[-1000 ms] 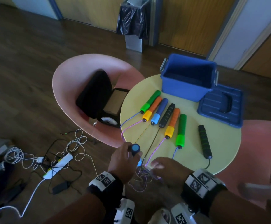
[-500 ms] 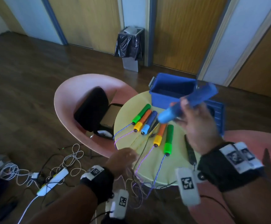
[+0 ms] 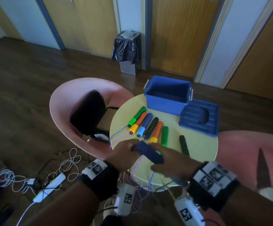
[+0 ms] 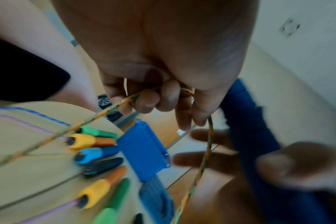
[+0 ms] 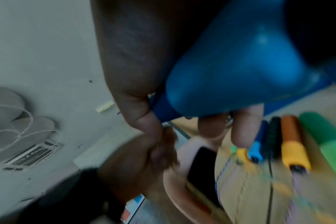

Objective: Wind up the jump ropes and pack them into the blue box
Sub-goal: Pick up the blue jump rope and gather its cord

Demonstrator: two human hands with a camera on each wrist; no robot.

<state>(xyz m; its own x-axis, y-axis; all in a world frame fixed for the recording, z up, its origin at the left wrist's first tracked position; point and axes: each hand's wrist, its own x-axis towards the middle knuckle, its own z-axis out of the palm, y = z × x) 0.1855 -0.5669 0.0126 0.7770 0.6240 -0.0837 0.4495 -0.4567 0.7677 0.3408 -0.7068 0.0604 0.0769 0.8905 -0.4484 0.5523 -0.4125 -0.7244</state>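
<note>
A dark blue jump-rope handle (image 3: 148, 154) (image 5: 240, 75) is gripped in my right hand (image 3: 163, 158) above the near edge of the round yellow table (image 3: 197, 144). My left hand (image 3: 132, 148) touches it from the left, fingers curled round a yellow-green rope (image 4: 209, 136) that runs toward that handle. Several other handles lie side by side on the table: green (image 3: 137, 115), orange (image 3: 139, 122), blue (image 3: 144, 124), black (image 3: 150, 128). Their ropes hang over the front edge. The open blue box (image 3: 168, 95) stands at the table's far side, with nothing visible inside.
The box's blue lid (image 3: 199, 118) lies to its right. A lone black handle (image 3: 183, 144) lies right of the row. A pink chair (image 3: 62, 98) holding a black bag (image 3: 90, 111) stands on the left. A power strip and cables (image 3: 51, 185) lie on the floor.
The blue handle passed from my left hand to my right, which lifted it high over the table. It has now come down to my left hand at the near edge.
</note>
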